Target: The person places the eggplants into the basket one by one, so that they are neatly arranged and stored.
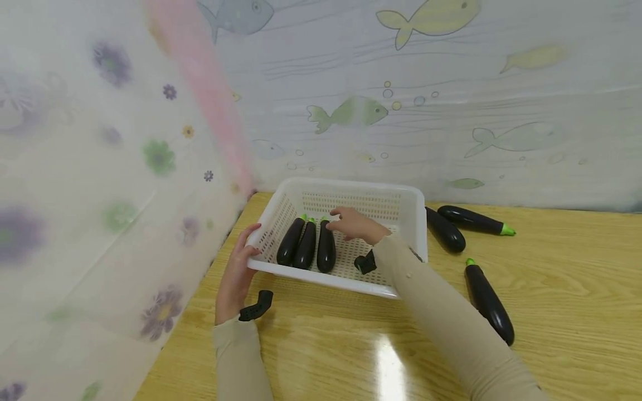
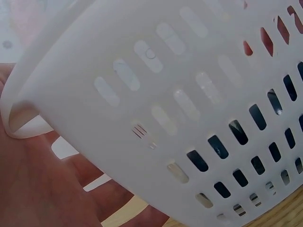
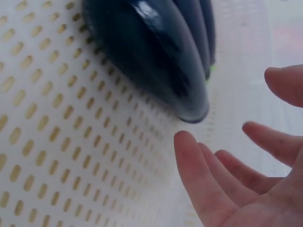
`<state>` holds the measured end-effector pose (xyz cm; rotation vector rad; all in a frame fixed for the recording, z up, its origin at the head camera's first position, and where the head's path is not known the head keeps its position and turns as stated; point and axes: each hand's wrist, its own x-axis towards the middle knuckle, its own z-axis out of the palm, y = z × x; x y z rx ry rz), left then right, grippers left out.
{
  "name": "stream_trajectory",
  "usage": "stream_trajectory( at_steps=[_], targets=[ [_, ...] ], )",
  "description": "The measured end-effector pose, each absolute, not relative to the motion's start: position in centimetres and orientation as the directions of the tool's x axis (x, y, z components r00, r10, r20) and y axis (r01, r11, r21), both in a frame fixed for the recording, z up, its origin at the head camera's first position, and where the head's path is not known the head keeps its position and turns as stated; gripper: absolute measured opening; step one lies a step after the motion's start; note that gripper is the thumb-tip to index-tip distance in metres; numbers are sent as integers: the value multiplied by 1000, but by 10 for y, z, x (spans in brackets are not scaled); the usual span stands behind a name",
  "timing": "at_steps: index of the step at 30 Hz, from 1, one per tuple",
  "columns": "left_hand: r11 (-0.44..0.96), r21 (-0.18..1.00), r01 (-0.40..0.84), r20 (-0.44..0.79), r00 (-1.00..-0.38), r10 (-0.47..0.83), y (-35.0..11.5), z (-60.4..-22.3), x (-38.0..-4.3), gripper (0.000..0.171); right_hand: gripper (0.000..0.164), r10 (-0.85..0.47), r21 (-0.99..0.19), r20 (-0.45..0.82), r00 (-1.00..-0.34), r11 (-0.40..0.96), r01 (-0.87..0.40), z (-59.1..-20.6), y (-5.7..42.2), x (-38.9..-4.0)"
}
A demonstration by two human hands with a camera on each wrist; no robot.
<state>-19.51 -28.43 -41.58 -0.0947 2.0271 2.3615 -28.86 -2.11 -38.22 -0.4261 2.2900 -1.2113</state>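
Observation:
A white plastic basket (image 1: 321, 278) with slotted walls stands on the table, its front side angled. Inside it, three dark eggplants lie side by side on the left, green stems toward the back; the rightmost eggplant (image 1: 326, 250) is nearest my right hand (image 1: 357, 225). That hand hovers over the basket with fingers spread and holds nothing. In the right wrist view its fingertips are just apart from a glossy eggplant (image 3: 142, 52). My left hand (image 1: 234, 278) grips the basket's left rim; in the left wrist view some fingers lie under the rim, outside the slotted wall.
To the basket's right, three more eggplants lie on the wooden table (image 1: 567, 289): one against the basket (image 1: 445, 229), one behind it (image 1: 471, 219), and one nearer the front (image 1: 489, 301), partly behind my right sleeve. Patterned sheeting (image 1: 351, 150) borders the back and left.

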Motion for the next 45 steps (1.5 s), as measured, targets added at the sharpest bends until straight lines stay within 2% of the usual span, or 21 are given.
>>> stream_trajectory(
  at_steps=[4,9,14,26,33,45],
  targets=[
    [-151,987,-59,-63,-998,-19,-283,-416,-194,56,49,-494,-871,-240,-836,490,-39,-380,-16,-291],
    [-155,987,-53,-57,-998,-24,-281,-416,-193,55,47,-519,-945,-148,-842,326,-34,-373,-9,-292],
    [-142,989,-46,-52,-998,-36,-279,-414,-191,55,47,-474,-983,-53,-879,178,-37,-358,2,-285],
    [-119,992,-44,-48,-998,-29,-283,-416,-191,55,40,-396,-997,59,-916,21,-74,-331,25,-261],
    [-115,991,-70,-73,-997,-17,-282,-413,-190,55,39,-359,-988,105,-927,69,-138,-313,41,-240],
    [-104,990,-92,-95,-995,-30,-281,-410,-189,55,41,-387,-962,108,-916,191,-194,-304,76,-207]
  ],
)
